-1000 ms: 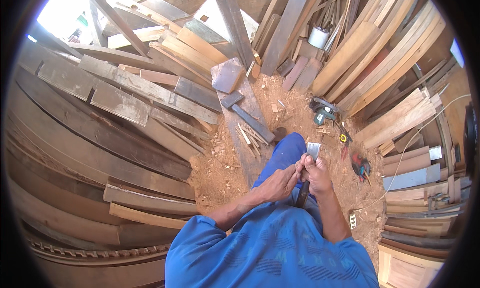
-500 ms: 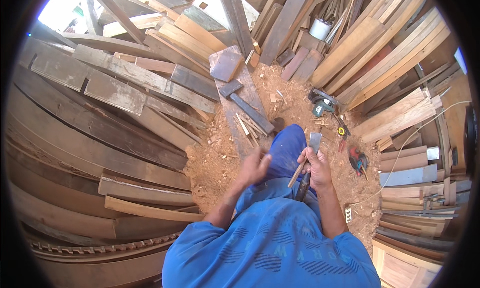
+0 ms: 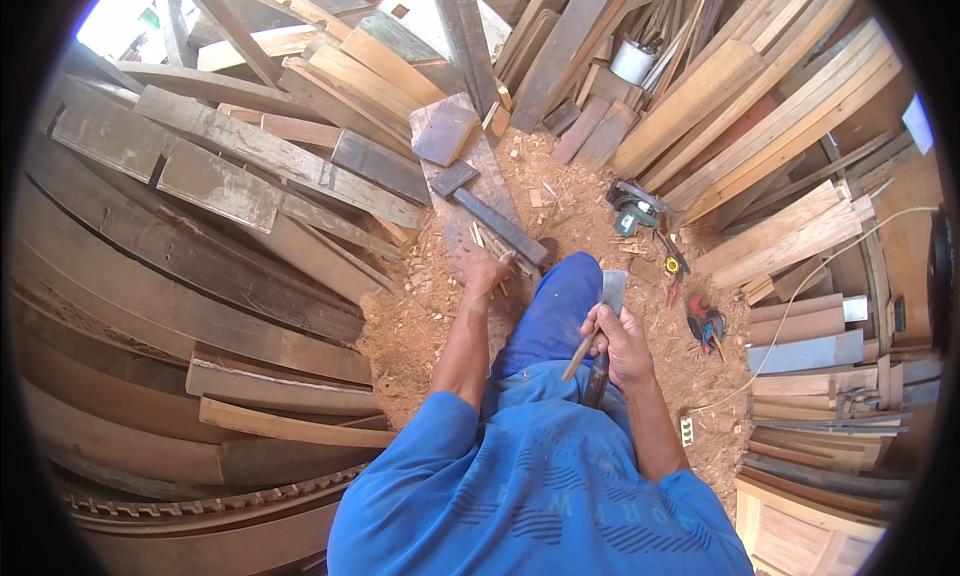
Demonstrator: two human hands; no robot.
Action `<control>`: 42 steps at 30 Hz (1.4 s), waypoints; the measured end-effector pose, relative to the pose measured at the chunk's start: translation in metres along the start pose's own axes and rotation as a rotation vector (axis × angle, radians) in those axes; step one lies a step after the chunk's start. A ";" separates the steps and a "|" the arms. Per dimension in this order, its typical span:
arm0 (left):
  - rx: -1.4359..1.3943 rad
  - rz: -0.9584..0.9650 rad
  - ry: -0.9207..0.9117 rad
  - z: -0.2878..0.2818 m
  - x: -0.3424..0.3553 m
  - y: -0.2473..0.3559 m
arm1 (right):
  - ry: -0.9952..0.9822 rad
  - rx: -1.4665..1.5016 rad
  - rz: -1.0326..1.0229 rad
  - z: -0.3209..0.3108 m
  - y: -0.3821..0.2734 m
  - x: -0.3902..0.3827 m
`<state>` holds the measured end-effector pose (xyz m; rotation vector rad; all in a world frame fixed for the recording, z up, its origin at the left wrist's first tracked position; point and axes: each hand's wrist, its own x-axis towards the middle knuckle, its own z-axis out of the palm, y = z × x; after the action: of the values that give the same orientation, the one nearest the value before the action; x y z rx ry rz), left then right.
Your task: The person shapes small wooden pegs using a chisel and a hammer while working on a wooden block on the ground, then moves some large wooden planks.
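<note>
My right hand (image 3: 624,348) is closed round a chisel (image 3: 614,289) with a wide flat metal blade pointing away from me and a dark handle (image 3: 596,384) toward my body. A short thin wooden strip (image 3: 579,355) is pinched in the same hand, slanting down to the left. My left hand (image 3: 480,268) reaches forward, fingers outstretched over a small pile of thin wooden sticks (image 3: 488,238). The sticks lie on a long plank (image 3: 490,171), beside a mallet (image 3: 495,221) with a dark block head. Beyond the mallet, a flat wooden block (image 3: 445,134) rests on the plank.
Sawdust and chips cover the floor (image 3: 400,346). At right lie a green power tool (image 3: 634,214), a yellow tape measure (image 3: 672,265) and a red-and-black tool (image 3: 705,319). A pale cord (image 3: 783,328) runs to a socket strip (image 3: 687,431). Stacked boards (image 3: 190,276) surround me.
My left hand has moved forward and left, from near my knee to the wooden sticks on the plank. My right hand still holds the chisel and strip.
</note>
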<state>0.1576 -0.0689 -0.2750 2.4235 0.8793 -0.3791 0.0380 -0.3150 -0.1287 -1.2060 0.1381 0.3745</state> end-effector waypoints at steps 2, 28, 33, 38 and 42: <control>-0.027 0.004 -0.033 0.008 0.012 -0.007 | -0.008 0.020 0.016 0.002 0.000 -0.001; -1.724 0.043 -0.959 -0.023 -0.031 -0.078 | 0.195 -0.039 -0.043 -0.011 -0.015 0.019; -1.748 0.138 -1.221 -0.034 -0.110 -0.039 | 0.173 -0.222 0.010 -0.004 -0.027 0.023; -1.581 0.181 -1.449 -0.033 -0.137 -0.013 | 0.139 -0.472 -0.124 0.003 -0.021 0.025; -1.483 0.097 -1.561 -0.029 -0.151 0.001 | 0.156 -0.490 -0.079 -0.002 -0.021 0.016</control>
<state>0.0468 -0.1302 -0.1871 0.3904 0.0721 -0.8969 0.0607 -0.3194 -0.1161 -1.7204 0.1369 0.2496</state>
